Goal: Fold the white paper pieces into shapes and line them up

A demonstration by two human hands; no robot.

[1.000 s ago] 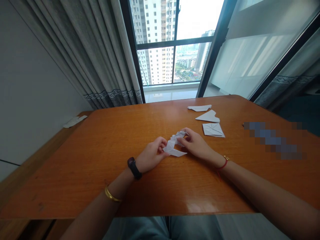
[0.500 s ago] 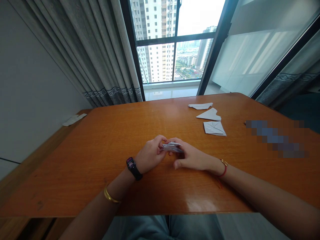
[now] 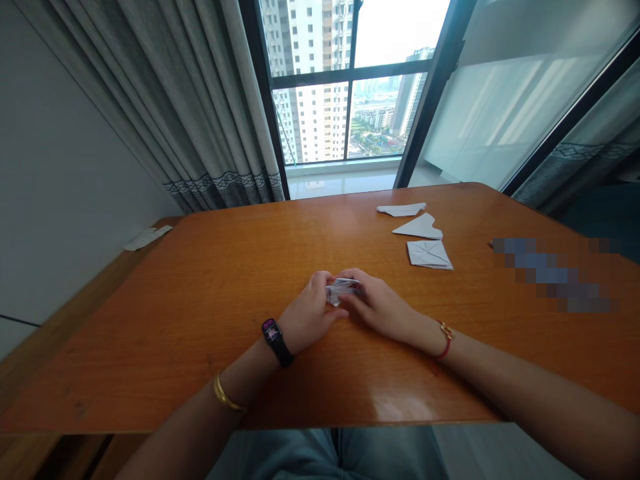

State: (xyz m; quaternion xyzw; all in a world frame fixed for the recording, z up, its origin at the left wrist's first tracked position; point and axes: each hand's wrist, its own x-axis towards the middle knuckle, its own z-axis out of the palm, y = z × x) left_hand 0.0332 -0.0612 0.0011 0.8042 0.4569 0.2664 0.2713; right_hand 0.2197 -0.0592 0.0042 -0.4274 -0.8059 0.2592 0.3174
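Left hand (image 3: 306, 319) and right hand (image 3: 379, 308) both grip 1 folded paper (image 3: 341, 291) over the table (image 3: 210, 280).
We see fingers closed around its left and right ends, exact contact partly hidden; can't tell if paper touches wood. We judge it light, thin, springy at folds, easily creased or torn; best pinched gently at layered edges. 3 paper pieces (image 3: 430, 255) lie beyond, rightward.

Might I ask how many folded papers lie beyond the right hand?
3 visible: creased square nearest, pointed piece behind it, narrow piece farthest back; the pixelated patch may hide others.
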